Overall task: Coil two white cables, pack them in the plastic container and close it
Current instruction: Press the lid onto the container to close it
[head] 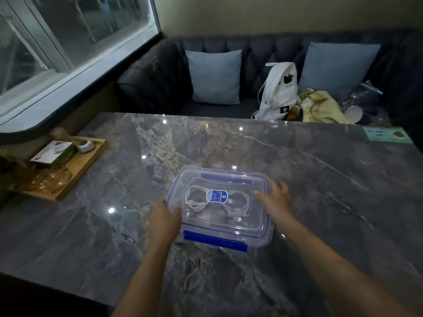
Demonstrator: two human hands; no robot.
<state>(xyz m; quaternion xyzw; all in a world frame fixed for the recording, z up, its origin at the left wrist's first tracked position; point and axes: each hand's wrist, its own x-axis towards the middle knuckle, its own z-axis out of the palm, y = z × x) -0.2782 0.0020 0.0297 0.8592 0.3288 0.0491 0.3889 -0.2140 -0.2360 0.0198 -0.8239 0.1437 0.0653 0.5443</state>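
Observation:
A clear plastic container [263,232] with blue latches stands on the grey marble table, its clear lid [219,179] lying on top. Through the lid I see two coiled white cables, one on the left [194,200] and one on the right [239,205], with a blue label between them. The near blue latch [215,240] sticks out flat, unfastened. My left hand [163,221] grips the container's left edge, thumb on the lid. My right hand [274,202] rests at the right edge with fingers spread over the lid's rim.
A wooden tray [80,165] with a box, a small dish and an amber glass piece sits at the table's left edge. A green card [386,133] lies at the far right corner. Behind the table stands a dark sofa with cushions, a white bag [277,92] and loose items.

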